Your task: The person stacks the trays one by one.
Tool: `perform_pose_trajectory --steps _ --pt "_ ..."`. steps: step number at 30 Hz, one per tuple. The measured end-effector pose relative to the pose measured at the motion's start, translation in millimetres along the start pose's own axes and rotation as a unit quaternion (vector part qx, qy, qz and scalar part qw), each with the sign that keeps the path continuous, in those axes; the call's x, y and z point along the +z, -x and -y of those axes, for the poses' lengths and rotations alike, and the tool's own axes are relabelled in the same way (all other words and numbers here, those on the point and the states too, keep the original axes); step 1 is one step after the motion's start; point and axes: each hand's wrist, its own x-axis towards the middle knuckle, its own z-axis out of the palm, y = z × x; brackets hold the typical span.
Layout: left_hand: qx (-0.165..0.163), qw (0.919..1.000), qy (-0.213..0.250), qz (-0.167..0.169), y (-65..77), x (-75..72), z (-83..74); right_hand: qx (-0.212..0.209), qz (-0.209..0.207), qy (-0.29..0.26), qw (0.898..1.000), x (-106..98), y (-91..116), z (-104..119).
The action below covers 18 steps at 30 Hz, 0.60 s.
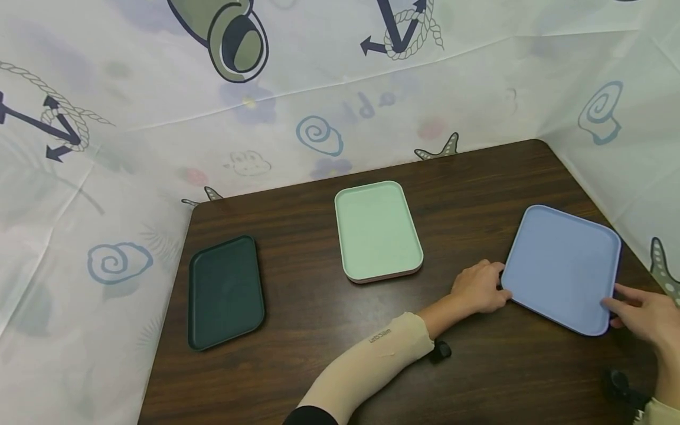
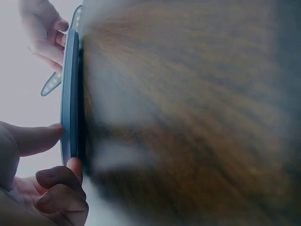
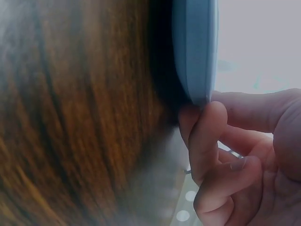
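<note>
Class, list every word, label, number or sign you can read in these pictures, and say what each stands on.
"Let's Slim" (probable reading; small and slightly blurred): on the sleeve of the left arm.
Faint letters on the patterned cloth: too pale to read surely.
Blue tray, pale green tray, dark green tray: no text visible.

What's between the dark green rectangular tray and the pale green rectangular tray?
Only bare brown wood-grain tabletop separates the dark tray from the pale tray, in the head view.
</note>
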Motion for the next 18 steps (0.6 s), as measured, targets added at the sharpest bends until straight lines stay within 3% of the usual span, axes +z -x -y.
perform_pose_trajectory --steps 11,18 --pt "0.017 0.9985 0.033 -0.041 17.9 -7.3 12.9 -0.014 0.033 -0.029 0.999 -2.2 5.2 9.7" --pt "0.033 0.9956 0.028 -0.083 40.5 -11.3 31.6 -0.083 0.063 -0.039 0.994 5.9 7.2 28.9"
